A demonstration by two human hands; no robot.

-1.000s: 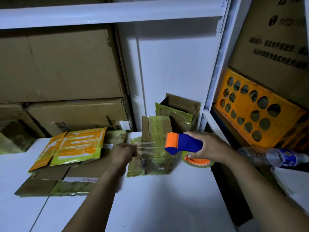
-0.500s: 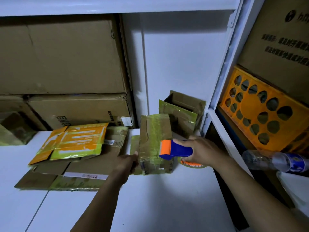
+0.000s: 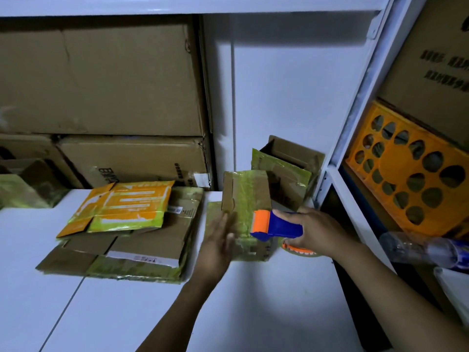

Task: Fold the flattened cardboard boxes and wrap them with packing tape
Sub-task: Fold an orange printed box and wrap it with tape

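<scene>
A small folded cardboard box (image 3: pixel 245 196) with glossy tape over it stands on the white table (image 3: pixel 253 301). My left hand (image 3: pixel 218 240) lies flat against its left front face, fingers straight. My right hand (image 3: pixel 312 231) grips a blue tape dispenser (image 3: pixel 276 226) with an orange roller, pressed against the box's right front. The orange-cored tape roll (image 3: pixel 297 248) shows under that hand. A stack of flattened boxes (image 3: pixel 121 240) lies to the left, an orange-printed one (image 3: pixel 119 207) on top.
Another taped box (image 3: pixel 284 171) stands open behind, against the white shelf post (image 3: pixel 355 118). Large cartons (image 3: pixel 101 80) fill the back left. An orange crate (image 3: pixel 411 174) and a plastic bottle (image 3: pixel 421 247) sit on the right shelf.
The stretched tape strip has been laid onto the box. My left hand moved from pinching the tape end to lying flat on the box's side. The dispenser came in against the box.
</scene>
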